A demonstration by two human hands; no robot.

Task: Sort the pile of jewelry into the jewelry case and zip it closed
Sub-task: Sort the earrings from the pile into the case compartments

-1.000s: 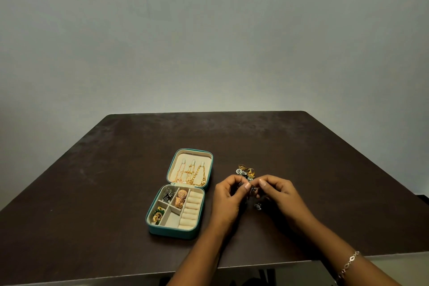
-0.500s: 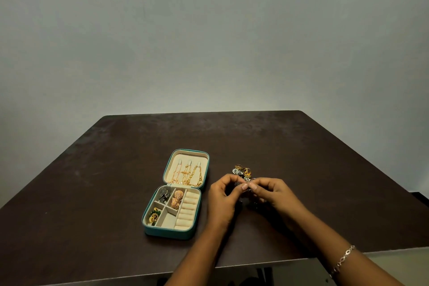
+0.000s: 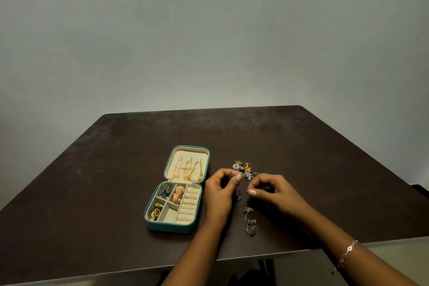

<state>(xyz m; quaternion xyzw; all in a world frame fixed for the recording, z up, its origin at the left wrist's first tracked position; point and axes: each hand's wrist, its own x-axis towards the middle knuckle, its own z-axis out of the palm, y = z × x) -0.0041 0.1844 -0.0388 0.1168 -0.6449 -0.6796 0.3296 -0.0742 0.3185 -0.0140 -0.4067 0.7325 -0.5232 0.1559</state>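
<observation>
- Now, on the dark desk (image 3: 325, 158), the teal jewelry case (image 3: 171, 227) lies open, partly filled.
- Our left hand (image 3: 219, 193) pinches a small dark piece (image 3: 231, 176); our right hand (image 3: 276, 190) curls thumb to forefinger, and we cannot tell whether it holds anything.
- Beyond them sits the pile (image 3: 242, 167); a loose pinch could drop tiny pieces off the desk or tangle them.

One wide-angle head camera looked forward and down over a dark brown table (image 3: 111, 193). It sat near the front edge, facing a plain grey wall (image 3: 209, 30).
</observation>
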